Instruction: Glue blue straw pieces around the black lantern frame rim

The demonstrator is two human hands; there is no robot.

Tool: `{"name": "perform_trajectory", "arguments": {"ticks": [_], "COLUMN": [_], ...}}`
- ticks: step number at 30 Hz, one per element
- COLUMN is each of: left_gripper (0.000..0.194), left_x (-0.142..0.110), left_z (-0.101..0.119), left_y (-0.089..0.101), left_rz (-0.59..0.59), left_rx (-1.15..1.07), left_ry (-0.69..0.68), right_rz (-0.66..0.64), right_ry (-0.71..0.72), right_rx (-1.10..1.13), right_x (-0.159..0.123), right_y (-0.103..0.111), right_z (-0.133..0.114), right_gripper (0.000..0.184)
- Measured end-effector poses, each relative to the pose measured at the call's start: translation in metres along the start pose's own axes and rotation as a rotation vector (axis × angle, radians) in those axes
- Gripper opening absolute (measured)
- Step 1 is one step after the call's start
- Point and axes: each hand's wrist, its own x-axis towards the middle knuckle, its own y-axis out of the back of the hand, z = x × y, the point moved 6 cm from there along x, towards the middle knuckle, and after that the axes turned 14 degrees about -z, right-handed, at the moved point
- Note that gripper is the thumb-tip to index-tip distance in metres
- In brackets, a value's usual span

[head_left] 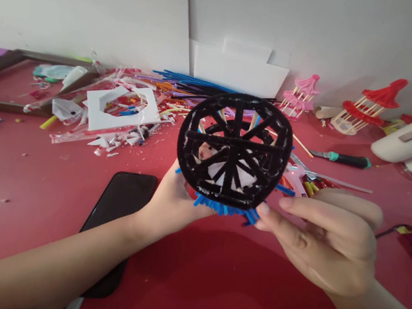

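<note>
A model pavilion made of fuzzy pipe cleaners is held up in front of me, its round black spoked base (235, 141) turned toward the camera. White glue shows along the black rim. Blue pipe cleaner ends (224, 209) stick out beneath and at the right, and pale sticks stand behind the spokes. My left hand (179, 194) grips the model from behind and below; most of its fingers are hidden, with fingertips partly seen through the spokes. At the lower right, the fingertips of my right hand (327, 233) pinch a blue pipe cleaner end, while another finger extends above.
A black phone (118, 203) lies at left. Behind are a white cut-out board (122, 108), scraps and loose pipe cleaners (185, 81). Pink (302, 94) and red (371, 106) pavilion models, a craft knife (347, 159) and a pink glue gun (297, 176) sit on the red table (181, 279).
</note>
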Motion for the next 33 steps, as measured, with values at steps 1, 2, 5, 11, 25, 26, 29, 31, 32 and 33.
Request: {"name": "perform_trajectory", "arguments": {"ticks": [1, 2, 5, 11, 25, 26, 29, 31, 32, 33], "left_gripper": [0.039, 0.041, 0.047, 0.062, 0.063, 0.061, 0.055, 0.052, 0.051, 0.050], "left_x": [0.001, 0.001, 0.004, 0.008, 0.008, 0.010, 0.012, 0.012, 0.011, 0.011], "left_z": [0.001, 0.002, 0.003, 0.008, 0.011, 0.013, 0.016, 0.015, 0.015, 0.014], "left_y": [-0.001, -0.002, -0.006, -0.009, -0.009, -0.010, -0.011, -0.011, -0.011, -0.011], "left_rz": [-0.011, -0.025, -0.065, -0.071, -0.081, -0.089, -0.112, -0.121, -0.122, -0.120], "left_rx": [0.000, -0.012, -0.098, -0.160, -0.149, -0.153, -0.163, -0.155, -0.148, -0.142], "left_ry": [-0.009, -0.016, -0.013, 0.027, 0.089, 0.088, 0.074, 0.069, 0.066, 0.063], "right_rz": [0.015, 0.037, 0.118, 0.156, 0.073, 0.073, 0.036, 0.038, 0.042, 0.048], "right_ry": [0.019, 0.046, 0.112, 0.087, 0.162, 0.162, 0.160, 0.166, 0.170, 0.168], "right_rx": [-0.010, -0.027, -0.085, -0.096, -0.149, -0.150, -0.187, -0.187, -0.185, -0.183], "right_x": [0.000, 0.000, -0.001, -0.003, -0.006, -0.007, -0.007, -0.007, -0.007, -0.007], "right_y": [0.001, 0.003, 0.006, 0.005, 0.003, 0.004, 0.002, 0.002, 0.002, 0.002], "right_z": [-0.002, -0.004, -0.011, -0.015, -0.017, -0.016, -0.017, -0.018, -0.018, -0.018], "right_gripper": [0.015, 0.017, 0.024, 0.042, 0.024, 0.024, 0.025, 0.023, 0.022, 0.021]}}
